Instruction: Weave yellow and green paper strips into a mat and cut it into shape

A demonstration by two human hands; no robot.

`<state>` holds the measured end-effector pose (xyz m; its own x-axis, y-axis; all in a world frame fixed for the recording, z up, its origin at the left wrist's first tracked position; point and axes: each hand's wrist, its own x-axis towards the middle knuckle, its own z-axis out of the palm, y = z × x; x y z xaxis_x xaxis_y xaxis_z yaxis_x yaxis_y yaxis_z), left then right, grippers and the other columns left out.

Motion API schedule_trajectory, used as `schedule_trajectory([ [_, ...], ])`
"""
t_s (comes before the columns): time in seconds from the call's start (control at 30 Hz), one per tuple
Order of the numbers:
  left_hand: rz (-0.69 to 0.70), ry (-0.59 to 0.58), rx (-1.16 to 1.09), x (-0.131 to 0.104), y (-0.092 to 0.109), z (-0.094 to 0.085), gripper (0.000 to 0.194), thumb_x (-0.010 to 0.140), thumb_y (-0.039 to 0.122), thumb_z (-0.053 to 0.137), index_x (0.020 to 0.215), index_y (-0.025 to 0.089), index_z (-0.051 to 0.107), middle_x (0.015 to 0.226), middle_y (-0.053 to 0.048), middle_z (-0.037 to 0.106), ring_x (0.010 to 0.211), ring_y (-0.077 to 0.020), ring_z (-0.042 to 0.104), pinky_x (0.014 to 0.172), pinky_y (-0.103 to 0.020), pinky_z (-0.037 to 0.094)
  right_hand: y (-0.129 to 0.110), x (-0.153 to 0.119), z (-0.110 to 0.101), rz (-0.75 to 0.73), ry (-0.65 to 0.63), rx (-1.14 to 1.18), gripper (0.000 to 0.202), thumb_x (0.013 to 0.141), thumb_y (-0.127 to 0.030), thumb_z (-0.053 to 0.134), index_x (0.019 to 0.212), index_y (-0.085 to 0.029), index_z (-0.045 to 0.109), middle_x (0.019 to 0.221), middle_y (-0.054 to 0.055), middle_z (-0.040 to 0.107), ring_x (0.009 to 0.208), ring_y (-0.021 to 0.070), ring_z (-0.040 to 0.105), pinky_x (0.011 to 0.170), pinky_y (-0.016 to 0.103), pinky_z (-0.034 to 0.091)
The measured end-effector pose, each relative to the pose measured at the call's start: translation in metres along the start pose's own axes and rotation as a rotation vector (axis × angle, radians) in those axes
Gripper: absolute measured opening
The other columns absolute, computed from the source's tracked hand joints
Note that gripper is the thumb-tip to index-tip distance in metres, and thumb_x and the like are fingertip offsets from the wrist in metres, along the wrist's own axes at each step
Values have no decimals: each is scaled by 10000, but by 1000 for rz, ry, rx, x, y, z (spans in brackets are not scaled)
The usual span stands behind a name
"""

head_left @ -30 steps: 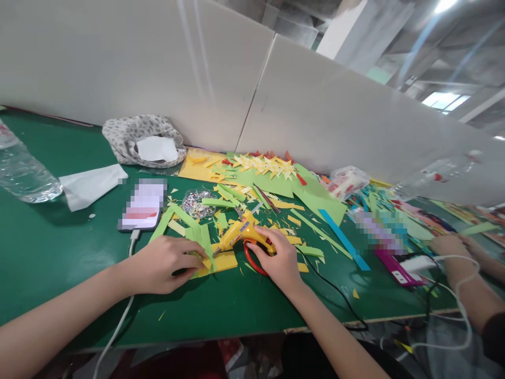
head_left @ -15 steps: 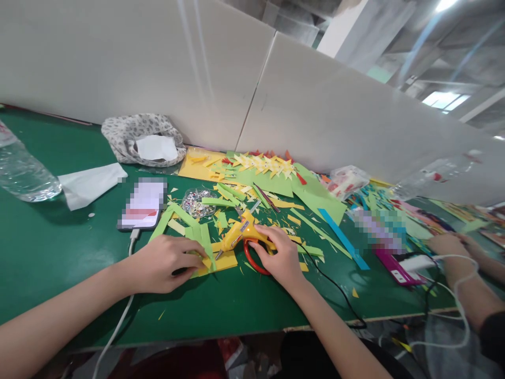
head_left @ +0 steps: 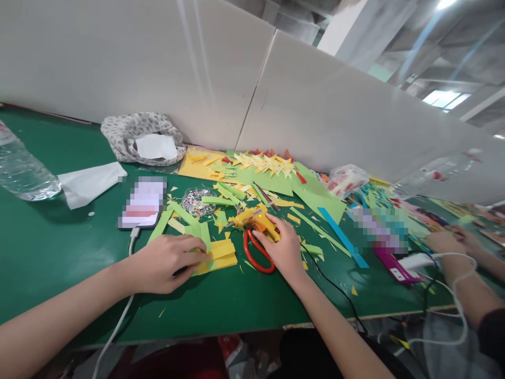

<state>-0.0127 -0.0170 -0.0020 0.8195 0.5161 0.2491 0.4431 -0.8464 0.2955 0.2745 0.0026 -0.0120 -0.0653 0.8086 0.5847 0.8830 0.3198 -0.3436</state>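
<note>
Yellow glue gun, in the right hand's closed grip, overhangs red-handled scissors.

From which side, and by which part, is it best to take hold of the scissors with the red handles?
I would grip the red handles by their lower curve, coming from the near table edge. The open loops face that way, while the yellow glue gun in the right hand crosses above their far end.
</note>
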Motion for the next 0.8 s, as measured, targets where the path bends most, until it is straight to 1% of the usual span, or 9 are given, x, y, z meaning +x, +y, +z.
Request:
schedule_trajectory([
  [0.07, 10, -12, -12, 1, 0, 1, 325, 871, 152, 389, 1141, 230, 554, 1084, -61, 610, 923, -192, 596, 757, -318, 482, -1, 2, -1, -55, 51, -15, 384, 751, -331, 640, 1095, -185, 552, 1091, 118, 619, 1026, 275, 550, 887, 473, 445],
  [0.13, 19, -27, -25, 1, 0, 1, 334, 871, 136, 382, 1144, 221, 555, 1099, -60, 608, 967, -195, 576, 795, -325, 479, -10, 0, -4, -151, 68, 26, 299, 795, -275, 587, 1083, -204, 545, 1116, 98, 615, 1069, 254, 532, 929, 461, 415],
  [0.23, 17, -56, -36, 2, 1, 1, 339, 860, 114, 386, 1132, 211, 564, 1098, -57, 606, 982, -194, 563, 814, -327, 478, -34, -10, -8, -325, -47, 157, 220, 805, -146, 530, 1011, -219, 550, 1039, 58, 654, 1012, 202, 569, 929, 407, 415],
  [0.3, 6, -70, -30, 2, 2, 1, 339, 853, 112, 393, 1129, 207, 564, 1091, -58, 605, 975, -198, 562, 812, -334, 480, -49, -19, -9, -473, -155, 214, 217, 789, -99, 503, 964, -217, 552, 980, 38, 674, 957, 180, 590, 924, 390, 413],
  [0.37, 2, -80, -23, 2, 2, 1, 336, 848, 109, 396, 1122, 208, 565, 1091, -56, 602, 973, -201, 561, 809, -339, 482, -59, -25, -7, -574, -258, 209, 227, 783, -86, 473, 959, -203, 555, 966, 41, 681, 960, 185, 589, 930, 399, 402],
  [0.43, 5, -88, -20, 2, 3, 0, 337, 844, 102, 399, 1118, 210, 564, 1091, -53, 601, 969, -200, 561, 805, -339, 482, -63, -29, -5, -606, -329, 186, 235, 784, -84, 445, 957, -190, 564, 961, 54, 682, 954, 189, 588, 935, 408, 395],
  [0.5, 12, -86, -13, 2, 3, 0, 336, 843, 100, 403, 1119, 208, 563, 1082, -54, 605, 959, -200, 565, 796, -336, 484, -63, -30, -2, -598, -356, 183, 236, 780, -77, 432, 937, -182, 574, 934, 57, 684, 914, 180, 594, 925, 393, 402],
  [0.6, 27, -59, -4, 2, 2, 0, 321, 841, 105, 415, 1106, 198, 570, 1060, -65, 615, 945, -203, 574, 786, -332, 489, -63, -29, -1, -606, -356, 183, 218, 780, -84, 443, 933, -164, 576, 887, 60, 685, 856, 170, 599, 903, 378, 411],
  [0.8, 105, 31, 21, 2, 1, 0, 329, 813, 98, 440, 1092, 207, 576, 1013, -70, 644, 918, -195, 601, 766, -305, 502, -65, -31, -3, -648, -359, 168, 194, 807, -112, 450, 948, -165, 572, 952, 67, 683, 874, 169, 597, 897, 373, 410],
])
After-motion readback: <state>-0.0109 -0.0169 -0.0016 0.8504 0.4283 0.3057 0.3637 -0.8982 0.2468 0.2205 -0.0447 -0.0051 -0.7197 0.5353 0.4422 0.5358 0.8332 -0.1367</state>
